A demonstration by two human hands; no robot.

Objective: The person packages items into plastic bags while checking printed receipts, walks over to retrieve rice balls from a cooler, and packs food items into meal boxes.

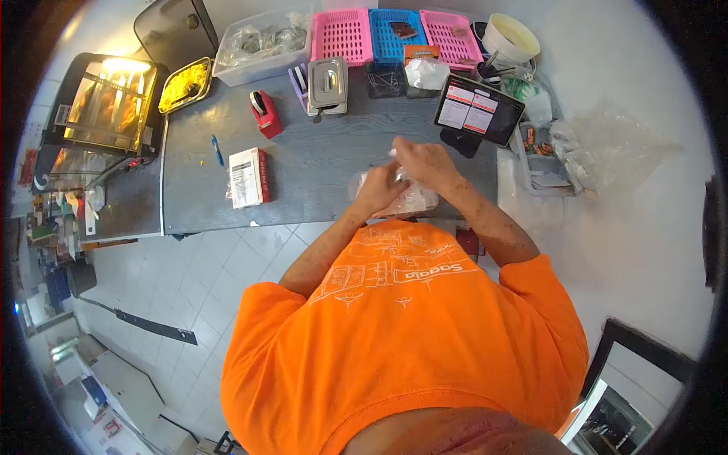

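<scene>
At the table's front edge, close against the orange shirt, lies a clear plastic bag [418, 200] with pale contents that I cannot make out. My left hand [381, 188] is closed on the upper part of this bag, its fingers pinched together. Just above and to the right, my right hand [427, 164] is closed too, and a small white bit shows at its fingertips. What the right fingers grip is mostly hidden. The hands are close together over the bag.
Left on the dark table [303, 167] are a red-and-white box [249, 178], a blue pen [217, 150] and a red tape dispenser [265, 115]. Behind stand a lidded steel container [327, 85], pink baskets [341, 38] and a blue basket [396, 49]. A tablet [479, 108] leans at right.
</scene>
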